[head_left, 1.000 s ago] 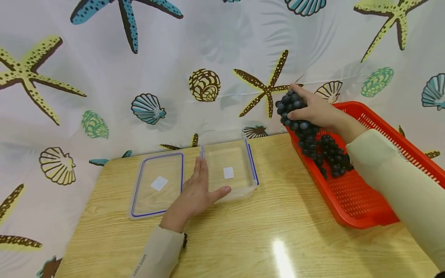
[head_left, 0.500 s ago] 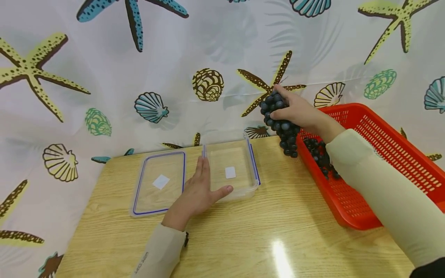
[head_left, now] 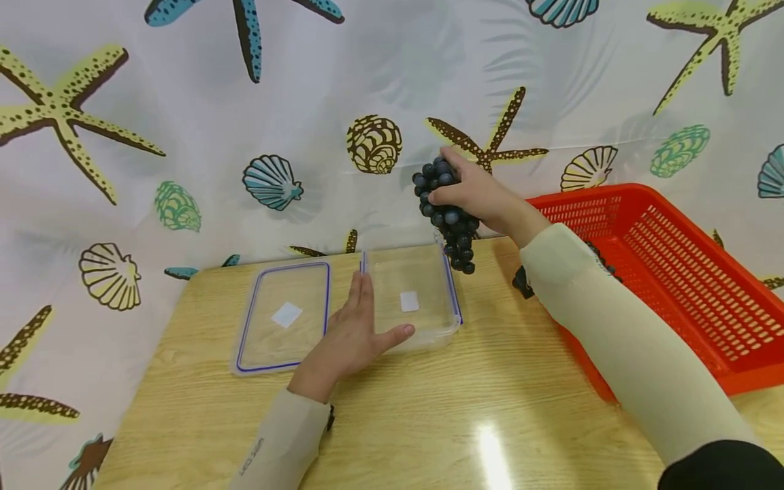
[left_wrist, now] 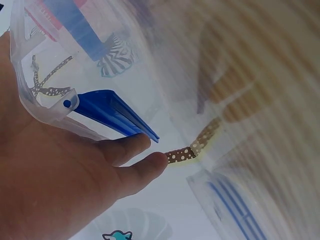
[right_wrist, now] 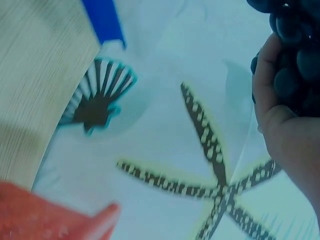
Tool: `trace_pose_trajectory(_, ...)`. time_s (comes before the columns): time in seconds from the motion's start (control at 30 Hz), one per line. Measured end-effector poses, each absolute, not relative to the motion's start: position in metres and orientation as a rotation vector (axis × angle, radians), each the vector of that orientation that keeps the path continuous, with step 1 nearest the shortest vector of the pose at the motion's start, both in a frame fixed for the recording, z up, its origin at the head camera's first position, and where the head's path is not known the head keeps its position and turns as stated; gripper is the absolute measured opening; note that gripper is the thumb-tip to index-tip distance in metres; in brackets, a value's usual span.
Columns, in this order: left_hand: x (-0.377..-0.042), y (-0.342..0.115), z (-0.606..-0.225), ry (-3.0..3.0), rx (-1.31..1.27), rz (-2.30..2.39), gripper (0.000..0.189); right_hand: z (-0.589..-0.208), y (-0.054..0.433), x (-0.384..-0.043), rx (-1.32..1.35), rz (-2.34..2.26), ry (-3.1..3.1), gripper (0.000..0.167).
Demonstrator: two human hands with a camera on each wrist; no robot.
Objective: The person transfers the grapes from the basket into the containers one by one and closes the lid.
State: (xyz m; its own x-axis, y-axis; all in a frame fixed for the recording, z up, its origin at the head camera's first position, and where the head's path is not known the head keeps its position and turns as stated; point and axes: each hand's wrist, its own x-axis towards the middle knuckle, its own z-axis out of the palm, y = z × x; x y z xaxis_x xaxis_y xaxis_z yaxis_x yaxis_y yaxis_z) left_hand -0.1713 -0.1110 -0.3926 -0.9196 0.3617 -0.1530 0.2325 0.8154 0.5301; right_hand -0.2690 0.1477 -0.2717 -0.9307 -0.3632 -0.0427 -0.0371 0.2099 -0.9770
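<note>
My right hand grips a bunch of dark grapes from above, thumb on the near side. The bunch hangs over the right rim of the clear plastic container, which has blue clips and a white label inside. In the right wrist view, curled fingers wrap round the grapes. My left hand rests against the container's left side, fingers straight and thumb spread along its front. The left wrist view shows those fingers by a blue clip. Left of the container lies its clear lid with a blue seal.
A red perforated basket stands at the right, with more dark grapes inside, mostly hidden by my right sleeve. Behind the wooden table hangs a white cloth printed with shells and starfish.
My right hand has carried the grape bunch leftward from over the red basket to the container's right edge. The left hand has stayed against the container.
</note>
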Motion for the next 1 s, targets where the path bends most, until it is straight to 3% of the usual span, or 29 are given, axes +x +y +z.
trace_pose_trajectory(0.23,-0.172,-0.109,-0.390,2.744,0.450,0.744,0.118,-0.284,0.116,-0.273,-0.324,-1.815,2.216,0.099)
trace_pose_trajectory(0.67,-0.173,-0.113,-0.391,2.749,0.484,0.686,0.126,-0.343,0.073,-0.261,-0.173,-1.612,2.227,0.104)
trace_pose_trajectory(1.0,-0.172,-0.113,-0.390,2.752,0.479,0.701,0.129,-0.353,0.053,-0.252,-0.087,-1.513,2.247,0.104)
